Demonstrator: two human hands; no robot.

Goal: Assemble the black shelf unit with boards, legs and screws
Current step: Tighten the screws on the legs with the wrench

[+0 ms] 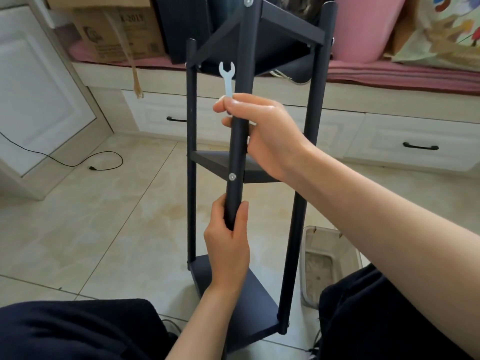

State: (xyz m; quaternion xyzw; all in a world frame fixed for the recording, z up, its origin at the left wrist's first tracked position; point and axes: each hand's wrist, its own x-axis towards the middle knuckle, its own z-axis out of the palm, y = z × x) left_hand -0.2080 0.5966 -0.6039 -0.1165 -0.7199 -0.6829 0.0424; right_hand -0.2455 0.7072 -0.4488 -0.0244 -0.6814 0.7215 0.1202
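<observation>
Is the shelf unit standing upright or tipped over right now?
Tipped. The shelf unit leans away from the person, and both hands grip its front leg: left hand low, right hand higher, also holding a small wrench.

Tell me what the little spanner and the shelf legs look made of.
Spanner: pale, slightly translucent, flat; probably moulded plastic, pinched in the right hand. Front leg: round tube, matte black, likely coated metal, though unconfirmed; the left hand grips it.
</observation>
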